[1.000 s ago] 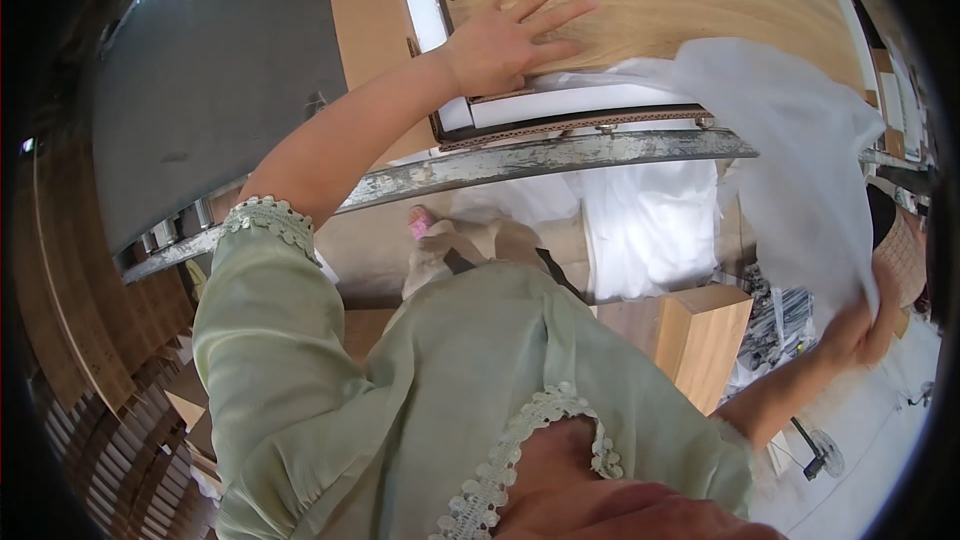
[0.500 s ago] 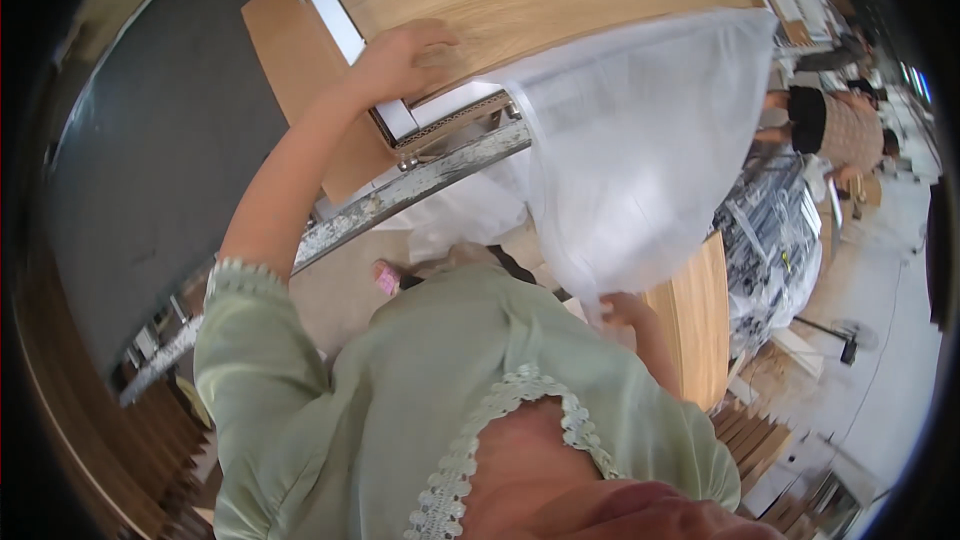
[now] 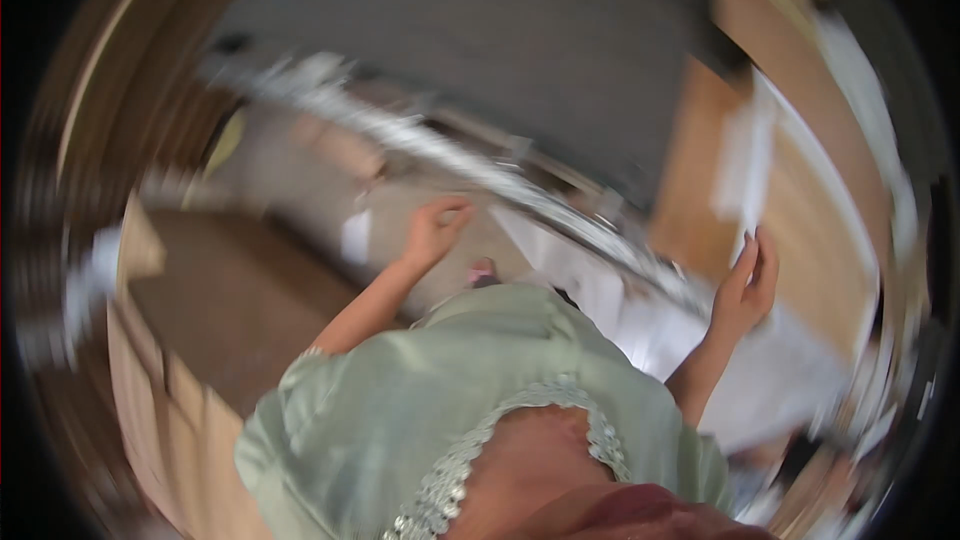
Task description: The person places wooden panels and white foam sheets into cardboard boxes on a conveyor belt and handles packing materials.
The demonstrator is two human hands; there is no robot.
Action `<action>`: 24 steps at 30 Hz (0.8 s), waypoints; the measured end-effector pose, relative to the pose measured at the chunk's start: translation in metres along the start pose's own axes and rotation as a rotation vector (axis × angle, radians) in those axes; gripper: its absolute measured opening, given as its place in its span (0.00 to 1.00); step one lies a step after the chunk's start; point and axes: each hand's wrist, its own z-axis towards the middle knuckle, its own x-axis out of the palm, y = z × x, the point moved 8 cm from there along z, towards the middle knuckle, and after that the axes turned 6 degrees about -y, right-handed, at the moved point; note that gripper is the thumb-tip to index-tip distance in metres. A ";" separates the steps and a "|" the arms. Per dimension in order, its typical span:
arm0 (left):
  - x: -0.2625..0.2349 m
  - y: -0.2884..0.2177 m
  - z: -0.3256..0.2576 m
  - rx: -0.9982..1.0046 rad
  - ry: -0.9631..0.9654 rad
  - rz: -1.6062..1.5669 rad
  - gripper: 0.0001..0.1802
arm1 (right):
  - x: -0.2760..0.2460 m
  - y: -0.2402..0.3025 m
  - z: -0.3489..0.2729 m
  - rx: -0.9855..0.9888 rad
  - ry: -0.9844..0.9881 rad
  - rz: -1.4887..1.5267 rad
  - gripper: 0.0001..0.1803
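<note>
In mid-air in front of my body is my left hand (image 3: 438,230), loosely curled, with a gap between finger and thumb and nothing seen in it. Over to the right, my right hand (image 3: 747,288) is raised with its fingers apart. Its fingertips meet the lower end of a blurred white strip (image 3: 745,165) in view; whether they touch it I cannot tell. The strip runs beside a brown cardboard flap (image 3: 690,155) and a light wood-grain panel (image 3: 815,210). Below my right hand spreads translucent white wrapping sheet (image 3: 780,370).
A dark grey conveyor belt (image 3: 480,50) crosses ahead, with a worn metal rail (image 3: 440,145) along its near side. Brown boards (image 3: 230,290) with pale edges stand at my left. White sheet (image 3: 580,270) hangs below the rail. Motion blurs much of the picture.
My view has swung left, so the panel and sheet now sit at the right. My left hand has come off the panel; my right hand has let go of the sheet and risen.
</note>
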 end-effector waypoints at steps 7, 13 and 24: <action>-0.150 0.080 -0.035 -0.230 -0.363 0.099 0.12 | 0.238 0.199 -0.140 -0.639 0.878 0.467 0.11; -0.177 0.152 -0.060 -0.341 -0.488 0.075 0.12 | 0.342 0.265 -0.182 -0.811 1.015 0.616 0.11; -0.379 0.194 0.084 -0.430 -0.426 0.172 0.15 | 0.585 0.318 -0.212 -0.728 1.043 0.550 0.12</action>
